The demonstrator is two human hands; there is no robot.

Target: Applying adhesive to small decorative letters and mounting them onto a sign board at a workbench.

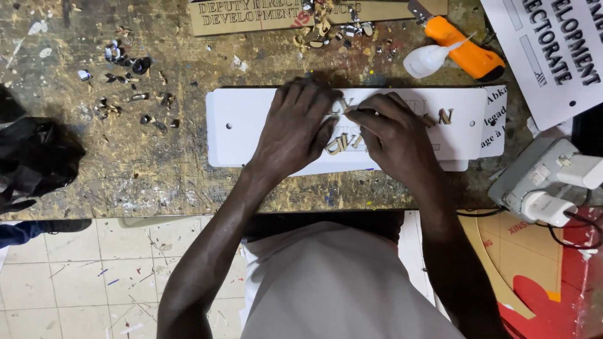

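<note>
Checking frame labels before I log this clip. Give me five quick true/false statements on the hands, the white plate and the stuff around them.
1. Both hands rest on the white plate. True: left hand and right hand lie side by side on it.
2. The orange utility knife is in the right hand. False: it lies on the workbench, beyond the plate.
3. Small gold letters sit on the plate between the hands. True.
4. The white glue bottle stands upright. False: it lies on its side against the knife.
5. The power strip is left of the plate. False: it is at the right.
</note>
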